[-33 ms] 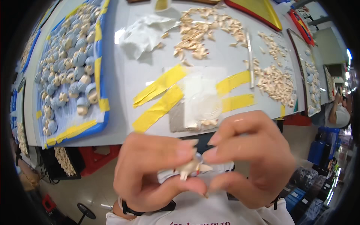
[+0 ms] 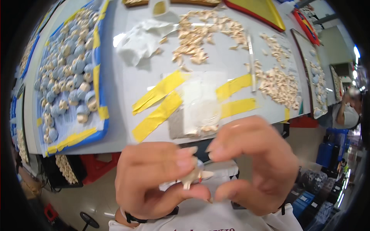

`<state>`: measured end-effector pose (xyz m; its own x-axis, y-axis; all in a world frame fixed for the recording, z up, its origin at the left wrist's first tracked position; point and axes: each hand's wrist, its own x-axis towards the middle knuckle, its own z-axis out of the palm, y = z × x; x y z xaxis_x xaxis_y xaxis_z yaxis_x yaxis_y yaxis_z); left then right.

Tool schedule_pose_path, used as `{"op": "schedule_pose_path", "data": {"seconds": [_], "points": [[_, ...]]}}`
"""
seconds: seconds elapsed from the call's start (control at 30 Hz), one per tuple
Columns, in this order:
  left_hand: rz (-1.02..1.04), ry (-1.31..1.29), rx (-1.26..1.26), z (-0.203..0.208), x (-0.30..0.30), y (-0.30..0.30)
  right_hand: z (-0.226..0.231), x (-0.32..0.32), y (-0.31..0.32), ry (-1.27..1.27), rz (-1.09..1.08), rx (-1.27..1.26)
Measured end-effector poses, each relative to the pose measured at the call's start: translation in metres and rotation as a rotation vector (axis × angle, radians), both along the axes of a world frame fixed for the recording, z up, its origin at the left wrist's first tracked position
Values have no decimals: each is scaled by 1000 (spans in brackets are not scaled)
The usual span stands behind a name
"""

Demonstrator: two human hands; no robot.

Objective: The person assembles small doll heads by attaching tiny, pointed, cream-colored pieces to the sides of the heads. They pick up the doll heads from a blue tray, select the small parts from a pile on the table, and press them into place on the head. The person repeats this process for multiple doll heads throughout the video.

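Observation:
My left hand (image 2: 154, 179) is closed, pinching a small cream-and-blue figurine (image 2: 190, 178) between thumb and fingertips. A short cream stub points down from it, and a pale pointed piece with a red spot (image 2: 206, 174) sticks out at its right side. The fingers cover much of its body. Close by on the right, my right hand (image 2: 258, 165) is curled, thumb and fingertips apart with nothing visible between them; it is slightly blurred. Beyond the hands, a whitish pad (image 2: 198, 92) lies on the table between yellow tape strips (image 2: 160, 88), with several cream bits at its near edge.
At left stands a blue tray (image 2: 101, 134) full of blue-and-cream figurines. Small cream pointed pieces (image 2: 192, 42) lie in piles farther back, beside a crumpled pale cloth (image 2: 140, 42) and a thin metal strip (image 2: 251, 63). A yellow-and-red tray (image 2: 258, 11) and a cup (image 2: 158, 7) stand at the back.
The whole view has shifted slightly, so the table's things sit a little farther left and lower. My right fingertips have drawn slightly closer together. The left hand keeps its hold on the figurine.

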<state>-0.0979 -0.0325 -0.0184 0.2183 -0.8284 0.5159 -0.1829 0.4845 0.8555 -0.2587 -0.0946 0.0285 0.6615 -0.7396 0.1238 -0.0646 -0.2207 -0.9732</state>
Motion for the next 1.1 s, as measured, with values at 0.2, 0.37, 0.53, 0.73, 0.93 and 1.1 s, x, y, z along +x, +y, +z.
{"op": "schedule_pose_path", "data": {"seconds": [0.2,0.37,0.53,0.73,0.93,1.1], "points": [[101,-690,-55,16,-17,-6,20,-25,-13,212,-78,295],[528,-870,210,30,69,10,24,-161,-101,550,-773,-216],[682,-771,607,37,158,27,-3,-270,-148,1133,-698,-551],[544,-882,912,32,158,30,8,-232,-138,1105,-764,-602],[459,-806,941,39,128,-3,6,-149,-149,799,-356,-484],[337,-784,699,44,109,-11,-1,-122,-151,788,-256,-409]]}}
